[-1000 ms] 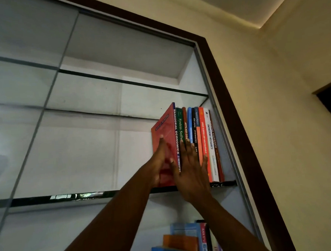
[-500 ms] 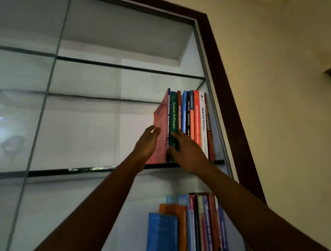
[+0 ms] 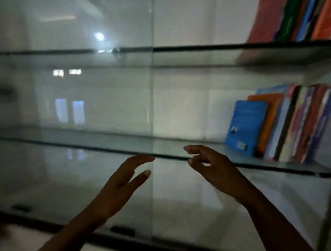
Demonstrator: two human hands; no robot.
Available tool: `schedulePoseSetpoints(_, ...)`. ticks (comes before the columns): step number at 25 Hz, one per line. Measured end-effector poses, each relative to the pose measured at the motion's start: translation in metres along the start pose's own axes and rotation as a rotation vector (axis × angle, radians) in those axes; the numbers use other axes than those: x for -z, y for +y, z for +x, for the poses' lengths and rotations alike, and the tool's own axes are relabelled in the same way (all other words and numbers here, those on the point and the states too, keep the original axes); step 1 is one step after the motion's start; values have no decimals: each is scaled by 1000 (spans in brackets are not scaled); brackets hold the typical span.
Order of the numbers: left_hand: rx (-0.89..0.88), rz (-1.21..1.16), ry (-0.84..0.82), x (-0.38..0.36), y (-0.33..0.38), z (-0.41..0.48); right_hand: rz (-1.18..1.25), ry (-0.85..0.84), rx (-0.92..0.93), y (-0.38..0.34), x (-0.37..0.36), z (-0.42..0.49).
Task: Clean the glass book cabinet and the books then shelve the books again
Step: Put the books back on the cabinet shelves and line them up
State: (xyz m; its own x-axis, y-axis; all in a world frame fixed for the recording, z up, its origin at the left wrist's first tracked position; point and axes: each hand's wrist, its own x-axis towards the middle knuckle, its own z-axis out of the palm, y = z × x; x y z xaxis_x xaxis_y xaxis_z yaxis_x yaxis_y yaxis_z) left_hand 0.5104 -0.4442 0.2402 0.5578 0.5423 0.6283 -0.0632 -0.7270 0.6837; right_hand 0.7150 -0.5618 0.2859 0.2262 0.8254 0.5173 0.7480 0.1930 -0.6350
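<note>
While hands (image 3: 118, 188) (image 3: 215, 166) hover empty, books (image 3: 286, 124) stand apart, rightward.

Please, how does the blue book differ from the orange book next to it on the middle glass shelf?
The blue book is outermost, its whole cover showing; the orange book stands behind it, mostly covered. The blue book is lower; the orange book rises above it. Both lean toward the right in this view, on the same glass shelf.
</note>
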Motion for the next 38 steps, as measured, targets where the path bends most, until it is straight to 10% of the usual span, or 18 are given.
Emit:
schedulePoseSetpoints(8,778,-37,410,164,-82,-348,153,-705,-188,-55,-295,-104)
schedulePoseSetpoints(16,1381,-68,924,267,21,-684,146,-1286,-265,-182,-579,-284)
schedulePoseSetpoints(26,1589,-171,1266,435,-60,-796,-387,-1589,-117,-207,-763,-330)
schedulePoseSetpoints(38,2046,-182,1304,671,-157,-904,-42,-1804,-175,-485,-1097,-197)
